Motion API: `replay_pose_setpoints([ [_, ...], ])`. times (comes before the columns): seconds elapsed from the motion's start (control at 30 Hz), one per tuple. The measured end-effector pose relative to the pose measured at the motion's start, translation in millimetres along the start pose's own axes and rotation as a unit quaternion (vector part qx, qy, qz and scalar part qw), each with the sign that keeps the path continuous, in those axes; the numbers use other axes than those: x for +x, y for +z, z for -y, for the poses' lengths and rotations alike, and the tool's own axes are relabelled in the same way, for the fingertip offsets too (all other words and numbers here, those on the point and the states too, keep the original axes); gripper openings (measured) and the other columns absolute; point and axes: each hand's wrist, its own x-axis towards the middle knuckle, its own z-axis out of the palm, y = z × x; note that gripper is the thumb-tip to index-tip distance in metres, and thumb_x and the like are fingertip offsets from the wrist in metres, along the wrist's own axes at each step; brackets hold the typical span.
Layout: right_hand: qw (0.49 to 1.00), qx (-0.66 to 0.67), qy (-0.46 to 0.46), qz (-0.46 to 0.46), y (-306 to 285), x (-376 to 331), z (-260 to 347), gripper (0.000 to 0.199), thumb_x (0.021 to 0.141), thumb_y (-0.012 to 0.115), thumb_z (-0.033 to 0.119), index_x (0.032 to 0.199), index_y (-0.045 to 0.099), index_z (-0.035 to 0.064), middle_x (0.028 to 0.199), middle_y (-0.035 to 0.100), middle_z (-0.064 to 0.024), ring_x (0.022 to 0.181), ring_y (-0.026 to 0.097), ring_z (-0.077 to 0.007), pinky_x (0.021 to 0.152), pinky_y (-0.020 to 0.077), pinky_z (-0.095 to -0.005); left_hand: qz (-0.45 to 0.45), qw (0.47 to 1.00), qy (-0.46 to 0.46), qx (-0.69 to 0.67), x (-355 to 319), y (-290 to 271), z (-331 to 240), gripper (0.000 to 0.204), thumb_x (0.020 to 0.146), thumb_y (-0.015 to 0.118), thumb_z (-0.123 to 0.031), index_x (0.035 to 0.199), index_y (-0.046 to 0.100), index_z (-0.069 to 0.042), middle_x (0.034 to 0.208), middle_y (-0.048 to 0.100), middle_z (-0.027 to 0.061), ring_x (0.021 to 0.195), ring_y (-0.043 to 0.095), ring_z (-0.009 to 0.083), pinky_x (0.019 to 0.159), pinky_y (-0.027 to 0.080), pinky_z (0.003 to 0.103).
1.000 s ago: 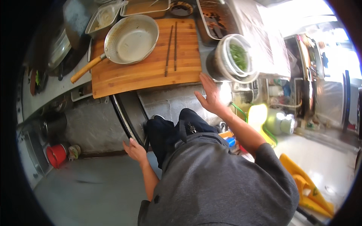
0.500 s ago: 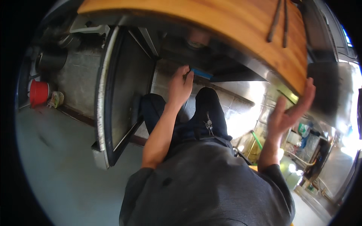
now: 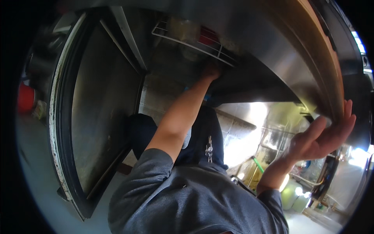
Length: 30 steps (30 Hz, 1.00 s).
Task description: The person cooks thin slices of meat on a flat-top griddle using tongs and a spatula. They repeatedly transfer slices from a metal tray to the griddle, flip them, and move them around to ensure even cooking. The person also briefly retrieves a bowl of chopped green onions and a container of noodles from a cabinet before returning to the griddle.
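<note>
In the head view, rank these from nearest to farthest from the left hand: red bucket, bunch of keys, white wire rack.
From the left hand:
1. White wire rack: just above it in the picture.
2. Bunch of keys: well below it in the picture.
3. Red bucket: far off, at the picture's left edge.

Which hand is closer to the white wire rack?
Left. The left hand is right by the rack, too dark to tell if touching; the right hand is farther away, beside the wooden board.
</note>
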Motion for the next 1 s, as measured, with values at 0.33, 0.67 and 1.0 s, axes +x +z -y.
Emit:
replay_pose_setpoints([
  [0.33,0.998,-0.052,0.005,-0.025,10,2,-3,0.068,0.098,0.062,0.015,0.153,0.030,-0.0074,0.154,0.046,-0.0217,0.134,0.051,-0.0341,0.110,0.0472,-0.0403,0.208,0.947,-0.026,-0.242,41,-21,-28,0.034,0.106,0.048,-0.029,0.131,0.059,-0.009,0.124,0.056,0.0160,0.101,0.063,0.0300,0.082,0.052,0.046],
  [0.67,0.999,-0.038,0.017,0.004,0,3,-8,0.075,0.096,0.065,0.017,0.155,0.026,-0.0059,0.155,0.042,-0.0263,0.141,0.044,-0.0346,0.118,0.0363,-0.0433,0.283,0.846,-0.236,-0.385,9,-86,-24,0.022,0.106,0.050,-0.026,0.117,0.064,-0.013,0.081,0.064,0.0101,0.060,0.064,0.0223,0.048,0.049,0.039],
  [1.0,1.000,-0.012,0.015,0.000,-3,4,0,0.067,0.098,0.061,0.015,0.155,0.032,-0.0046,0.154,0.045,-0.0255,0.144,0.044,-0.0339,0.120,0.0346,-0.0449,0.218,0.954,-0.132,-0.159,27,-96,6,0.023,0.103,0.054,-0.028,0.113,0.064,-0.010,0.079,0.058,0.0114,0.063,0.052,0.0247,0.054,0.037,0.039],
])
